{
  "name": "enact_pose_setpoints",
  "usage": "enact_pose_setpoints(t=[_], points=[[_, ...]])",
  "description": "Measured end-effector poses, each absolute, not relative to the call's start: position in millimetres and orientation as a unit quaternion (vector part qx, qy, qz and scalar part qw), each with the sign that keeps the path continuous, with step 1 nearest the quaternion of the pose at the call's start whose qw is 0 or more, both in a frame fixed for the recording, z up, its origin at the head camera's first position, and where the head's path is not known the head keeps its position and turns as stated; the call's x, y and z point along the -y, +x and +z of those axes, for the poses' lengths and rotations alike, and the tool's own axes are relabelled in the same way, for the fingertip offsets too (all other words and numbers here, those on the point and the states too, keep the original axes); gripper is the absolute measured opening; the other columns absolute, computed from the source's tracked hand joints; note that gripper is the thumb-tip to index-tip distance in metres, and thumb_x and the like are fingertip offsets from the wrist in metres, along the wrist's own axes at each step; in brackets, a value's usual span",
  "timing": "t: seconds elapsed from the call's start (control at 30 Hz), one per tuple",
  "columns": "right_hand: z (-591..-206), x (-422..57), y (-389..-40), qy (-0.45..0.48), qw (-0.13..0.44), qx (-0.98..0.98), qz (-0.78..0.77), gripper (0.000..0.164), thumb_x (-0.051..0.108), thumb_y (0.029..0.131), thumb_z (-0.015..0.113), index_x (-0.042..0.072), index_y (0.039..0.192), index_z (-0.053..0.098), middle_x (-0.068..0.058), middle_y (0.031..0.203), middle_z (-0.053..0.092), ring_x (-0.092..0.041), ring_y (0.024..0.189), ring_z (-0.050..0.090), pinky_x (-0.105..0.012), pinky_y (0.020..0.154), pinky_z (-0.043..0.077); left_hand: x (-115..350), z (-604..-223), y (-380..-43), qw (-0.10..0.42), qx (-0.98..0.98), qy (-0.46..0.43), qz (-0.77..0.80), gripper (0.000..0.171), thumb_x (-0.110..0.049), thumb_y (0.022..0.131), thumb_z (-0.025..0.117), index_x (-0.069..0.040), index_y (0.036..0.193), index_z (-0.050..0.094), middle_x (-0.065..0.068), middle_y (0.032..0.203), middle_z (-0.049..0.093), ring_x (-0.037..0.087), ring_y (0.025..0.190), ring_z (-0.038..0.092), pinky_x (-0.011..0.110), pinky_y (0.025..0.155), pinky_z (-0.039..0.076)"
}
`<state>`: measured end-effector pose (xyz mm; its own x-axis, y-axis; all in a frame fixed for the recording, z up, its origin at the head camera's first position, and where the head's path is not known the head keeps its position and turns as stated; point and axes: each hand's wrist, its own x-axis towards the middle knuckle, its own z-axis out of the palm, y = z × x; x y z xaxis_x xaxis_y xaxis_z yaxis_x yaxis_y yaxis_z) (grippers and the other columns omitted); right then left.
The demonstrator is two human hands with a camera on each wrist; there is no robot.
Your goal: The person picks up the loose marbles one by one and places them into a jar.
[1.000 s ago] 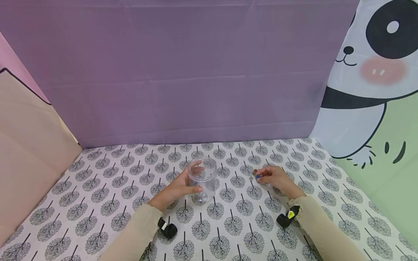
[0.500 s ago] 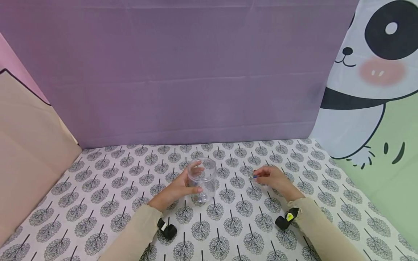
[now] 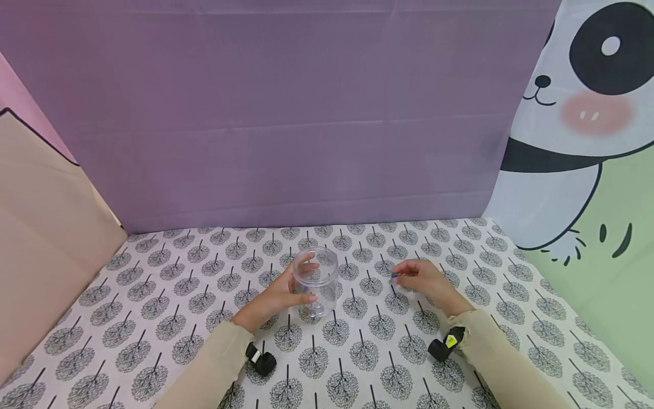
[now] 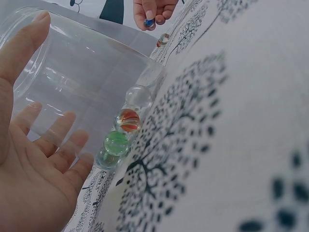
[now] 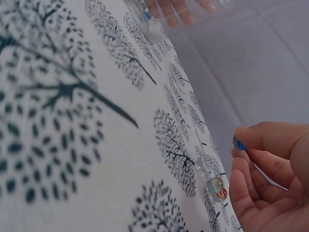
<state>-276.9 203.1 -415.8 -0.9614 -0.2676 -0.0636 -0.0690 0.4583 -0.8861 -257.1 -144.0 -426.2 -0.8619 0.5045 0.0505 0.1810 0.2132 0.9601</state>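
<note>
My left hand holds a clear, lidless-looking jar upright on the cloth, thumb on the near side and fingers round the far side. Inside, at the bottom, lie several glass marbles. The left wrist view shows a clear marble, an orange-red swirled marble and a green marble in a row. To the right of the jar, my right hand pinches a blue marble between thumb and fingertip. Beneath it, a clear marble and an orange-patterned marble rest on the cloth.
A white cloth printed with dark trees covers the table. Purple fabric hangs behind its back edge. On the right stands a panda-printed backdrop, on the left a beige one.
My right hand has shifted slightly left with the blue marble, and the marbles beside it are now hidden in the head view. The left hand and jar have stayed in place.
</note>
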Motion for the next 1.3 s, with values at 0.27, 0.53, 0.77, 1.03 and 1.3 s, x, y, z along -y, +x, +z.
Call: enact_pose_setpoints(t=[0.27, 0.53, 0.77, 1.03, 1.3], points=[[-409.7, -194.2, -275.3, -0.101, 0.098, -0.844, -0.518, 0.032, 0.015, 0.086, 0.064, 0.003, 0.115, 0.061, -0.010, 0.102, 0.065, -0.022, 0.091, 0.059, -0.031, 0.079, 0.051, 144.7, -428.4, -258.2, 0.137, -0.764, 0.230, 0.587, 0.087, -0.022, 0.081, 0.072, -0.036, 0.148, 0.018, 0.002, 0.153, 0.030, 0.033, 0.136, 0.033, 0.060, 0.109, 0.029], [-402.1, -183.2, -276.4, -0.103, 0.093, -0.842, -0.522, 0.031, 0.015, 0.085, 0.065, 0.001, 0.113, 0.062, -0.005, 0.094, 0.065, -0.022, 0.087, 0.057, -0.029, 0.076, 0.051, 144.1, -426.7, -257.2, 0.139, -0.764, 0.227, 0.588, 0.088, -0.022, 0.081, 0.072, -0.036, 0.148, 0.018, 0.002, 0.154, 0.030, 0.034, 0.136, 0.033, 0.062, 0.109, 0.027], [-397.0, -176.3, -274.8, -0.101, 0.081, -0.843, -0.522, 0.029, 0.015, 0.083, 0.068, 0.005, 0.110, 0.064, -0.001, 0.089, 0.063, -0.021, 0.084, 0.057, -0.029, 0.073, 0.051, 144.2, -427.6, -258.0, 0.139, -0.763, 0.222, 0.591, 0.088, -0.022, 0.080, 0.073, -0.038, 0.147, 0.018, 0.000, 0.153, 0.031, 0.032, 0.134, 0.035, 0.059, 0.108, 0.030], [-391.1, -169.7, -274.1, -0.114, 0.086, -0.840, -0.523, 0.033, 0.018, 0.084, 0.068, 0.004, 0.114, 0.063, -0.002, 0.091, 0.064, -0.029, 0.087, 0.057, -0.029, 0.070, 0.050, 144.0, -427.9, -258.1, 0.142, -0.749, 0.234, 0.603, 0.090, -0.018, 0.080, 0.073, -0.030, 0.149, 0.017, 0.006, 0.154, 0.029, 0.033, 0.142, 0.025, 0.064, 0.112, 0.016], [-385.7, -161.6, -272.0, -0.114, 0.080, -0.841, -0.523, 0.029, 0.019, 0.084, 0.068, 0.007, 0.111, 0.065, -0.004, 0.091, 0.065, -0.030, 0.088, 0.057, -0.033, 0.073, 0.049, 144.1, -427.2, -257.8, 0.141, -0.763, 0.223, 0.590, 0.087, -0.022, 0.081, 0.073, -0.038, 0.147, 0.018, 0.000, 0.154, 0.030, 0.032, 0.134, 0.035, 0.060, 0.109, 0.028]])
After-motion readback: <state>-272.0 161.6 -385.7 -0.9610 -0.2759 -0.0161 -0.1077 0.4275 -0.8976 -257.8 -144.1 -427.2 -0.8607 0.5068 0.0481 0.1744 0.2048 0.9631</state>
